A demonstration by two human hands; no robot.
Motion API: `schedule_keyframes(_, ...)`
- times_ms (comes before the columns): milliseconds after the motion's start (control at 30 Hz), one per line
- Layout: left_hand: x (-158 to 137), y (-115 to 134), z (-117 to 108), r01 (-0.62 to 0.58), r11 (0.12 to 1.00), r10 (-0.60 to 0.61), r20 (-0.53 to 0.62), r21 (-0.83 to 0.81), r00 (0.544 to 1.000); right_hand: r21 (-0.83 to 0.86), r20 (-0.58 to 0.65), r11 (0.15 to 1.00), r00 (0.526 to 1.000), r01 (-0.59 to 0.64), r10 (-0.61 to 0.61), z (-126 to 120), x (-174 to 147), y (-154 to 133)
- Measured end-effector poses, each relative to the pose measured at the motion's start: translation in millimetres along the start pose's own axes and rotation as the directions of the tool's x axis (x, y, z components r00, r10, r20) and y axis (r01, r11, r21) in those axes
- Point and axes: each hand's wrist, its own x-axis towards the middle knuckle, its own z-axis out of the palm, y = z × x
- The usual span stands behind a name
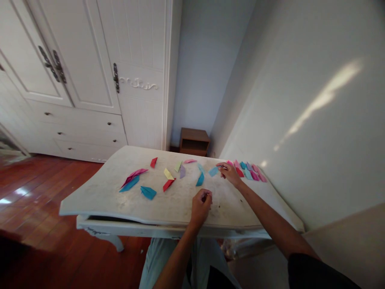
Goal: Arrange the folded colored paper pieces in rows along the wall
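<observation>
My right hand (229, 174) is over the right part of the table, thumb and fingers pinched at the edge of a light blue folded paper piece (213, 171). Nearer the front edge, my left hand (201, 205) is curled closed, and no paper shows in it. Between and left of the hands lies a blue folded paper piece (200, 179) with a paler end. Just beyond my right hand, several pink, red and blue folded pieces (248, 173) sit in close rows, partly hidden by the hand.
On the white table (177, 208) lie more folded papers: a dark blue one (148, 193), a magenta one (134, 176), a red one (153, 162) and a lilac one (182, 172). A wall (300, 160) borders the right side. Behind stand a white wardrobe (141, 112) and brown nightstand (195, 134).
</observation>
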Motion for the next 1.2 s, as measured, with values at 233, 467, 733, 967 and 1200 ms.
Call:
schedule_keyframes(233,3.0,2.9,1.9,0.026,0.999,-0.027,-0.065,-0.019,0.997,-0.31,0.001,0.942,0.99,-0.132,0.139,-66.3,23.5,50.5)
schedule_keyframes(467,5.5,5.7,2.6,0.029,0.999,-0.031,-0.119,-0.018,0.992,-0.552,-0.043,0.829,0.996,-0.088,0.077,-76.6,17.6,69.0)
schedule_keyframes(733,6.0,7.2,2.7,0.057,0.998,-0.053,-0.148,0.021,0.988,-0.746,0.113,0.665,0.991,0.033,0.078,-47.7,-30.9,72.1)
schedule_keyframes(967,5.1,9.1,4.6,0.072,0.997,-0.066,-0.184,0.026,0.981,-0.77,0.018,0.638,0.999,-0.007,0.033,-38.1,-47.4,70.0)
schedule_keyframes(1200,1.9,8.5,5.6,0.078,0.996,-0.067,-0.184,0.052,0.981,-0.747,-0.038,0.663,0.998,-0.059,0.047,-43.3,-37.3,76.6)
